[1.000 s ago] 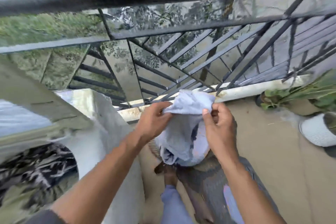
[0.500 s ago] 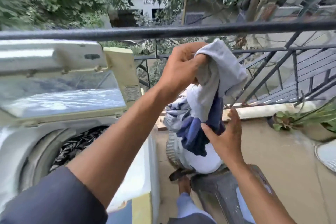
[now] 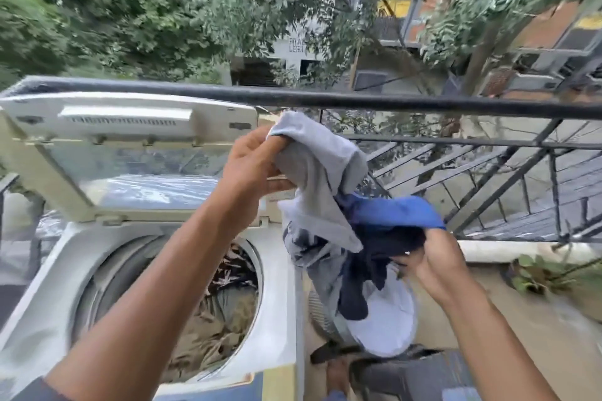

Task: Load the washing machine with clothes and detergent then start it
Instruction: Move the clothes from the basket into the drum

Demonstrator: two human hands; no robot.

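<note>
Since the earlier frame, your right hand (image 3: 433,265) has closed on the dark and blue part of the clothes (image 3: 329,205) and drawn it out to the right, and your view has tilted up, so more of the washing machine (image 3: 42,312) shows.

At far left, the machine's lid (image 3: 130,127) stands raised. Below it the round drum opening (image 3: 224,306) holds patterned fabric (brown and dark, details blurred).

Your left hand (image 3: 257,169) is raised in front of the lid's right end, fingers curled and pinching the top of the grey garment, which hangs down beside the machine's right edge, not over the opening.

Your right hand is lower and to the right, fingers curled round the dark fabric, with the blue fold (image 3: 394,212) stretched just above it. Under the bundle sits a pale round basket (image 3: 384,319) on the floor.

Behind everything a black railing (image 3: 423,102) runs across. A potted plant (image 3: 537,273) stands at far right by the ledge.
</note>
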